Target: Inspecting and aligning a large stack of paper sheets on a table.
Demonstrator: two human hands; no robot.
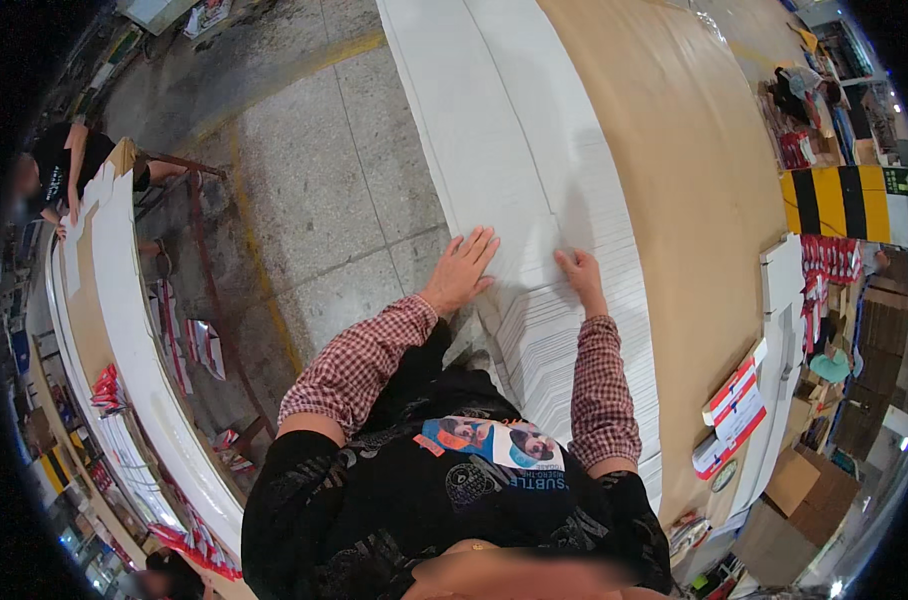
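Observation:
Fanned white cardboard sheets [534, 330] lie in front of me, their stepped edges overlapping toward my body. A long white sheet [484, 110] with a crease along its length stretches away on top of them. My left hand [461, 268] rests flat on the left edge of that sheet, fingers stretched out. To its right, my right hand [581, 280] has its fingers curled and pinched at the sheet's near edge, next to the stepped layers. Checkered sleeve covers wrap both forearms.
Brown board [694, 200] borders the sheets on the right, with a red, white and blue printed carton [731, 412] on it. A yellow-and-black striped barrier [836, 204] stands beyond. Left, a person [69, 170] works at another long table [144, 300]. Concrete floor [324, 190] lies between.

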